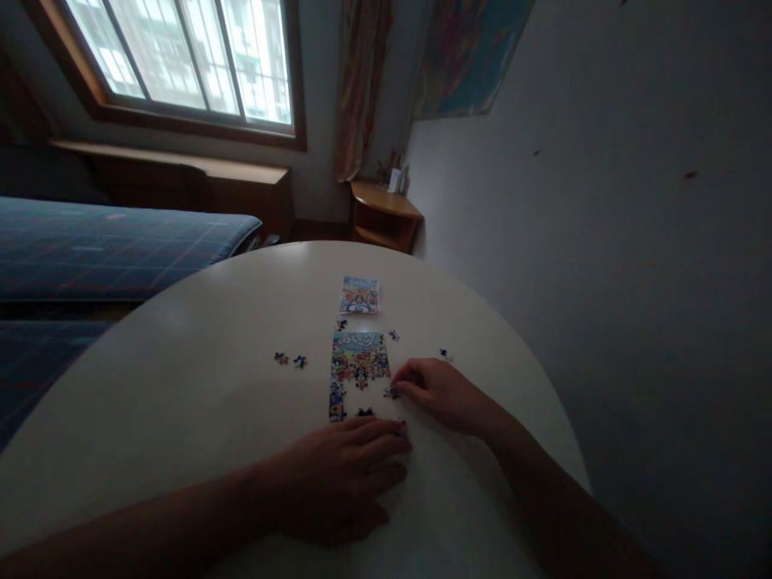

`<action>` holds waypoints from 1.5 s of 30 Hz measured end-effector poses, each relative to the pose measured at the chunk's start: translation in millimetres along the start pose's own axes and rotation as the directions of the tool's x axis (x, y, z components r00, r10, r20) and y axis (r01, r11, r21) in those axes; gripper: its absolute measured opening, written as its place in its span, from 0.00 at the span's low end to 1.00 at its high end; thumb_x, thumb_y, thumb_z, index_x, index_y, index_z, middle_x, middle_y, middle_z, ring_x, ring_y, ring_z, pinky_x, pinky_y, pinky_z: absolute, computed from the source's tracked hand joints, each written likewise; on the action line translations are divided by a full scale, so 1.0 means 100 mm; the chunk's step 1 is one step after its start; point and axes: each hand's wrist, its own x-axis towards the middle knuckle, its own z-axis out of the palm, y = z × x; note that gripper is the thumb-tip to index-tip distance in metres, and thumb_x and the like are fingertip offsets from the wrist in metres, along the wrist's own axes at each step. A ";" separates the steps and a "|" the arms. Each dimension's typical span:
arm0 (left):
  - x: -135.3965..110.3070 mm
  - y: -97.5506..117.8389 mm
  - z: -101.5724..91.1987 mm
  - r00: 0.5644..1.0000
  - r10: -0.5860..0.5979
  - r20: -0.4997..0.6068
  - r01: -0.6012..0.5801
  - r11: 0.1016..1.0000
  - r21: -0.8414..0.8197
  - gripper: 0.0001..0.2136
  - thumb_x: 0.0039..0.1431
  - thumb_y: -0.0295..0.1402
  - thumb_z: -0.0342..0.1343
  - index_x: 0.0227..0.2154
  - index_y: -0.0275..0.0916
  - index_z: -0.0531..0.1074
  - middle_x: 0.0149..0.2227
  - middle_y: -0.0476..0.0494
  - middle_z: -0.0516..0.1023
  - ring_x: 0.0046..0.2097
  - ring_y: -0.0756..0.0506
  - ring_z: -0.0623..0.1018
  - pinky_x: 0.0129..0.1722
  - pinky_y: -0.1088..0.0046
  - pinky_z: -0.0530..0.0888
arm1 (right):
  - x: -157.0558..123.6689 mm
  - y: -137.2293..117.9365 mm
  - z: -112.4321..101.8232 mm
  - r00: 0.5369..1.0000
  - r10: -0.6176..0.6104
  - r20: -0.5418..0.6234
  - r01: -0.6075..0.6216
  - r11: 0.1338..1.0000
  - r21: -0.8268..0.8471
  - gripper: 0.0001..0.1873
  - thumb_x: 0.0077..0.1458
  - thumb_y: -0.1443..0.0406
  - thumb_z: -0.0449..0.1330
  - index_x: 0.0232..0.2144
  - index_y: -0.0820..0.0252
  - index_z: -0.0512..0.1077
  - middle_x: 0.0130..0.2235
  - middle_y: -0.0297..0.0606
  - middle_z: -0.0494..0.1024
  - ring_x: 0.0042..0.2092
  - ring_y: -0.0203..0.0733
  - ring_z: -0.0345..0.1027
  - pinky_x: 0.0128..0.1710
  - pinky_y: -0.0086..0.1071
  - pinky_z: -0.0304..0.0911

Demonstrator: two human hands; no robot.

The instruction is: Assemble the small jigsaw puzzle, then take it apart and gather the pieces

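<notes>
Right hand: [443, 394] fingers drawn together, tips pinched on a small puzzle piece [392, 392] that sits on the table [181, 402]. The light is dim, so how firm the grip is cannot be told.
Left hand: [343, 474] open and flat, palm down on the table, holding nothing. Its fingertips lie just short of the near edge of the partly built puzzle [360, 362].
Where the piece is: at the right hand's fingertips, just beside the puzzle's lower right edge, ahead of the left hand's fingers.
Around the hands: a pair of loose pieces [289, 359] lies well to the left of the puzzle. A single piece [445, 354] lies just beyond the right hand. The picture card [359, 295] lies past the far end of the puzzle.
Risk, nudged puzzle: the joined part is narrow at its near end. A push from the right fingertips while seating the piece could, I judge, slide it or split a row.
Risk, left hand: its fingertips are close to a dark piece [365, 412] at the puzzle's near edge, and a small shift forward could knock that piece away.
Risk, wrong fit: in this gloom the print on so small a piece is hard to read, so it may be pressed in at the wrong turn and bend a tab.
Risk, lost piece: the piece beyond the right hand lies towards the table's right side, and a sweep of the wrist could carry it off.
</notes>
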 end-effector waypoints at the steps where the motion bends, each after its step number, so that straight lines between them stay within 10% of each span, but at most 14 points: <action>1: 0.00 0.00 0.00 1.000 -0.001 -0.009 0.001 1.000 -0.015 0.17 0.65 0.39 0.52 0.53 0.37 0.68 0.59 0.39 0.69 0.64 0.39 0.63 0.62 0.61 0.63 | 0.00 0.00 0.00 1.000 -0.006 -0.010 0.006 1.000 0.003 0.07 0.57 0.67 0.59 0.36 0.61 0.77 0.36 0.39 0.81 0.37 0.37 0.73 0.38 0.29 0.63; 17: -0.03 -0.04 0.04 0.998 -0.065 -0.008 0.065 0.998 0.012 0.18 0.65 0.40 0.51 0.54 0.36 0.67 0.63 0.36 0.65 0.64 0.38 0.65 0.62 0.59 0.64 | -0.01 0.09 -0.16 0.988 0.072 -0.137 -0.098 0.976 -0.196 0.08 0.57 0.67 0.58 0.37 0.61 0.77 0.37 0.41 0.80 0.37 0.40 0.71 0.37 0.31 0.61; 23: -0.03 -0.03 0.04 0.997 -0.070 -0.011 0.071 0.997 0.024 0.18 0.65 0.40 0.50 0.54 0.35 0.67 0.63 0.35 0.65 0.63 0.38 0.66 0.62 0.59 0.64 | 0.01 0.02 -0.02 0.990 -0.139 -0.019 0.134 0.978 -0.161 0.10 0.57 0.69 0.59 0.40 0.57 0.78 0.40 0.39 0.77 0.37 0.37 0.70 0.40 0.30 0.62; 45: -0.03 -0.03 0.06 0.996 -0.088 -0.015 0.088 0.995 0.044 0.18 0.64 0.40 0.51 0.53 0.37 0.67 0.62 0.37 0.65 0.64 0.37 0.64 0.62 0.59 0.62 | -0.09 -0.02 -0.07 0.991 -0.075 0.110 0.090 0.987 -0.131 0.05 0.56 0.68 0.57 0.31 0.62 0.74 0.32 0.37 0.77 0.32 0.35 0.66 0.33 0.28 0.57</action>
